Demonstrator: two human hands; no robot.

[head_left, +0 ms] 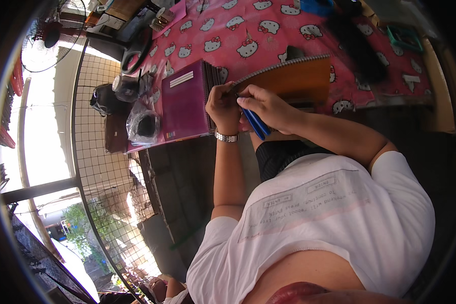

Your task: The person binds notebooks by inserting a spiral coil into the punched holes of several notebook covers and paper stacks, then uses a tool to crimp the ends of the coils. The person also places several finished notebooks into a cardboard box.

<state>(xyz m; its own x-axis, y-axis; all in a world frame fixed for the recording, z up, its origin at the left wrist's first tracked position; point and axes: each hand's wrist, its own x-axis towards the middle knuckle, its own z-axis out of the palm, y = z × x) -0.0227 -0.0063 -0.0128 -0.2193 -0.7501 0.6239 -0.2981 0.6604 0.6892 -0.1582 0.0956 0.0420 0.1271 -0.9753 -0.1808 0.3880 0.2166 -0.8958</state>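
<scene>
Spiral notebook: brown smooth cover, wire coil along top edge, propped tilted on pink patterned tablecloth. Left hand, metal watch at wrist, pinches cover's near corner. Right hand closed around blue flat tool, just beside same corner. Purple book, glossy, rectangular, left of hands.

On the surface, the spiral notebook stands tilted near the front edge, and both hands meet at its lower left corner: the left hand just left of the right hand, touching it. A flat tool sticks down from the right hand. A box of folders lies just left of the left hand. Left of the box sits a bagged item, with a tape dispenser behind it. A tray rests at the far right.
</scene>
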